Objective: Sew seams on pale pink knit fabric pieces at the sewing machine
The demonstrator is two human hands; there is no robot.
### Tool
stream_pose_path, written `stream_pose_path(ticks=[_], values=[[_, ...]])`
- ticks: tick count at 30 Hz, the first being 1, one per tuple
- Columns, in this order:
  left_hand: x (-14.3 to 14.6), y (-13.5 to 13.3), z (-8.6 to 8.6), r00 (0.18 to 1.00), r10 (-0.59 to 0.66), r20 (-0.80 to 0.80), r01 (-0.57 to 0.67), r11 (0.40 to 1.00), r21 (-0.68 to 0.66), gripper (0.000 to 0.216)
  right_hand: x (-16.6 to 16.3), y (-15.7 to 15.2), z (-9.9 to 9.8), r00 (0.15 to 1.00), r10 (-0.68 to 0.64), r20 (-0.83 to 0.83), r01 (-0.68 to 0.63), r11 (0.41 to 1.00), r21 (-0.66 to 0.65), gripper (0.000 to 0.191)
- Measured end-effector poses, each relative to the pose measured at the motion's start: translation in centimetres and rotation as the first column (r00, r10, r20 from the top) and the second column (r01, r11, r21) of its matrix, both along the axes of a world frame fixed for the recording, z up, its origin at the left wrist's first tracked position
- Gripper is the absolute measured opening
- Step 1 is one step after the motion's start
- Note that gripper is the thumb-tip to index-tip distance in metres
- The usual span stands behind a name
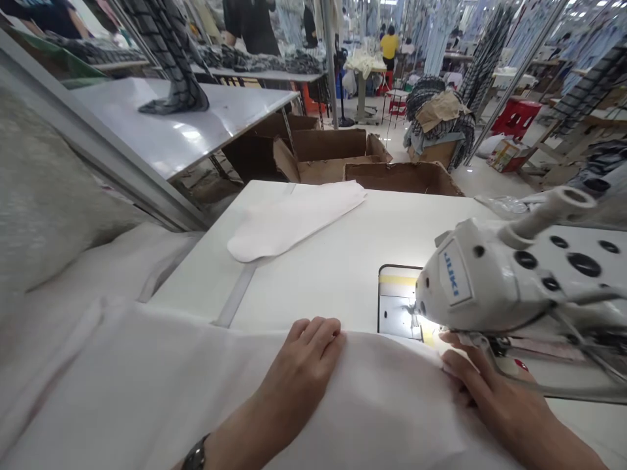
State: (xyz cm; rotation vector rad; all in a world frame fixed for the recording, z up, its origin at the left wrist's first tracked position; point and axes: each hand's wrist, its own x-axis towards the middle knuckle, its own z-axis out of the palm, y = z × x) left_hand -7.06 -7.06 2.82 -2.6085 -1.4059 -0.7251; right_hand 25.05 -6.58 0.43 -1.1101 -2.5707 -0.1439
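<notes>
A large pale pinkish-white fabric [186, 385] spreads along the front of the sewing table [337, 281] and hangs over its near side. My left hand [308, 359] is closed on the fabric's far edge, with its fingertips curled under and partly hidden. Just below the sewing machine [490, 274], marked JUKI, my right hand [494, 391] pinches the same edge near the lit needle area. The needle plate [396, 313] lies just beyond the fabric, left of that hand. Farther back on the table rests a separate pale cut piece [294, 222].
Cardboard boxes [401, 176] stand behind the table. At the left are a metal frame bar [102, 137] and clear plastic wrapping [44, 196]. Another white table [235, 108] with checked cloth [171, 78] stands back left. People and hanging garments fill the background.
</notes>
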Motion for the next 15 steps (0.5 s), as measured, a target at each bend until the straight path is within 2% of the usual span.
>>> stream_pose_path(ticks=[3,5,7,9,12,15], values=[[-0.1,-1.2,0.0,0.996,0.011,-0.091,-0.008,0.999,0.033,0.024,-1.6,-1.5,3.9,0.966,0.243,0.085,-0.253,0.957,0.142,0.039],[-0.2,-1.9,-0.2,0.996,0.010,-0.091,-0.003,0.997,0.079,0.022,-2.2,-2.4,5.4,0.949,0.306,0.074,-0.314,0.939,0.141,0.041],[0.3,-2.3,-0.5,0.998,0.000,-0.067,0.007,0.994,0.106,0.023,-1.9,-2.7,5.5,0.972,0.233,-0.014,-0.232,0.972,0.043,0.037],[1.5,-2.1,-0.8,0.999,-0.020,-0.049,0.025,0.995,0.100,0.024,-0.3,-2.3,4.9,0.992,0.071,-0.102,-0.082,0.991,-0.107,0.033],[4.8,-1.0,-1.3,0.998,-0.059,-0.024,0.061,0.994,0.093,0.023,3.4,-1.1,3.8,0.974,-0.172,-0.145,0.129,0.954,-0.269,0.024],[8.1,0.5,-1.6,0.997,-0.079,0.004,0.078,0.993,0.093,0.020,6.6,0.0,3.5,0.935,-0.329,-0.129,0.276,0.908,-0.317,0.021]])
